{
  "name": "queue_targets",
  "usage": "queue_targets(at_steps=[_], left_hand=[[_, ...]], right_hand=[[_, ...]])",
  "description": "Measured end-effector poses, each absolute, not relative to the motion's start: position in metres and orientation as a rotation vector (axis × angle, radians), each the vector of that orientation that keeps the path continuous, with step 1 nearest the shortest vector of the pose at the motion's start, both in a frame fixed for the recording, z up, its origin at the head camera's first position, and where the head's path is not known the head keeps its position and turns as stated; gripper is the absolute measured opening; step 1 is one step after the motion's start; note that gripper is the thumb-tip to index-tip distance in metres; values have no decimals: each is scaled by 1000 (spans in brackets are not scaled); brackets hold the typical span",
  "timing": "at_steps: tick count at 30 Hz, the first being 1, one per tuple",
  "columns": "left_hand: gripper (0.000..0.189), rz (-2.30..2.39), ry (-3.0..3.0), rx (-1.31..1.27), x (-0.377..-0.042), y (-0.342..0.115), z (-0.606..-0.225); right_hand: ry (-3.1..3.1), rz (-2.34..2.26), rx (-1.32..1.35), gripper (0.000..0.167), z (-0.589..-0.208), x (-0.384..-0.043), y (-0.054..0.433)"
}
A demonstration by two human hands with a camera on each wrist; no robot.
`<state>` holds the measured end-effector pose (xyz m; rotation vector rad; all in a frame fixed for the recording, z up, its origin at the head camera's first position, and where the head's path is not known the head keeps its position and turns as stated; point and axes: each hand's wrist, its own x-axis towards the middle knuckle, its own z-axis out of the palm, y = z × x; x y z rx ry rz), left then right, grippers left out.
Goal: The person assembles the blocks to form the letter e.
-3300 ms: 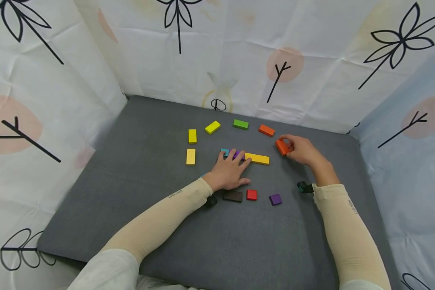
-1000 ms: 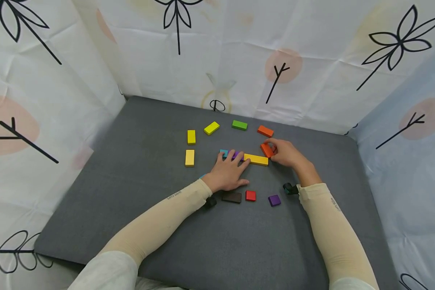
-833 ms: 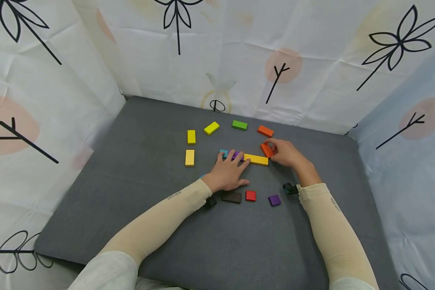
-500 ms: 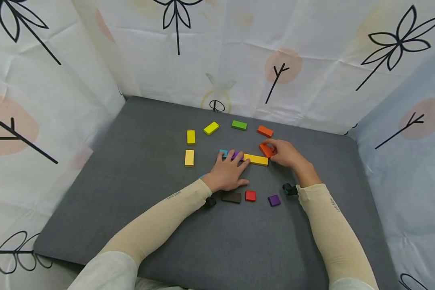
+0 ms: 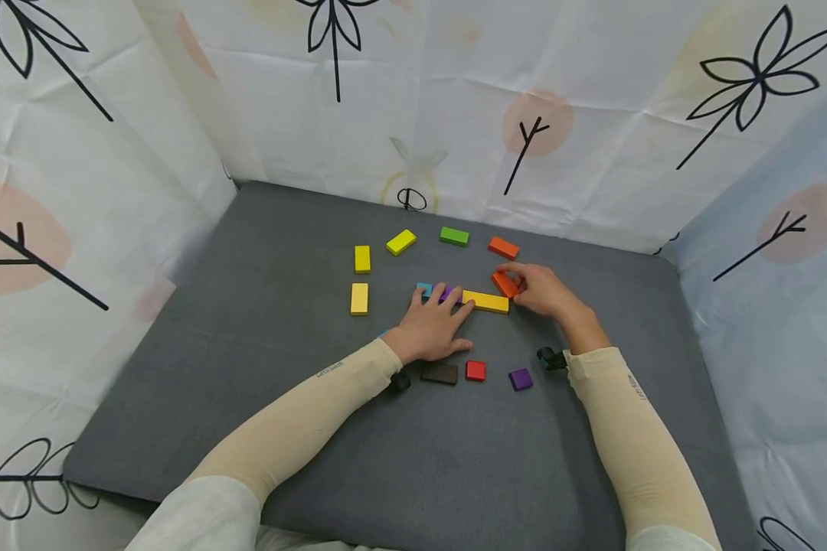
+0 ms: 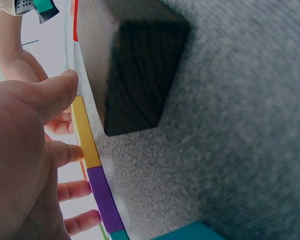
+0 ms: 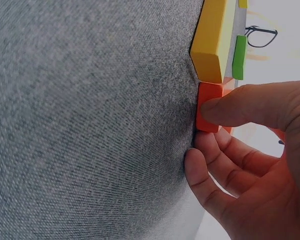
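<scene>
In the head view my left hand [image 5: 433, 325] lies spread, its fingertips touching a row made of a blue block [image 5: 423, 290], a purple block [image 5: 448, 295] and a long yellow block [image 5: 485, 302]. The left wrist view shows the fingers against the side of the yellow and purple blocks [image 6: 106, 199]. My right hand [image 5: 544, 291] pinches an orange block [image 5: 504, 285] between thumb and fingers, slanted at the right end of the yellow block. In the right wrist view the thumb presses the orange block [image 7: 205, 92], which sits close against the yellow block's end [image 7: 207, 60].
Behind the row stand a second orange block [image 5: 503, 247], a green block [image 5: 454, 236] and several yellow blocks [image 5: 401, 242]. Nearer lie a dark brown block [image 5: 439, 373], a red block [image 5: 475, 371] and a purple block [image 5: 521, 379]. Printed cloth walls border the grey table [image 5: 248, 306].
Over the earlier frames my right hand has moved the orange block leftward to the yellow block's end. Since half a second ago both hands look nearly still.
</scene>
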<state>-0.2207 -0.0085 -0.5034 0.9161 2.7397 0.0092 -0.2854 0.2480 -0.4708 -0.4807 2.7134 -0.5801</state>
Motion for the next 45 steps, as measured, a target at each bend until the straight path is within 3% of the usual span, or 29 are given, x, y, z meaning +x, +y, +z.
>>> queue_targets(at_steps=[6, 16, 45], left_hand=[[84, 18, 2739, 914, -223, -8, -503], [83, 37, 2741, 909, -225, -11, -499], [83, 59, 2723, 927, -223, -11, -499]], right_hand=[[2706, -652, -491, 66, -468, -288, 254], [2847, -773, -428, 40, -451, -300, 263], [2833, -665, -320, 42, -439, -347, 257]])
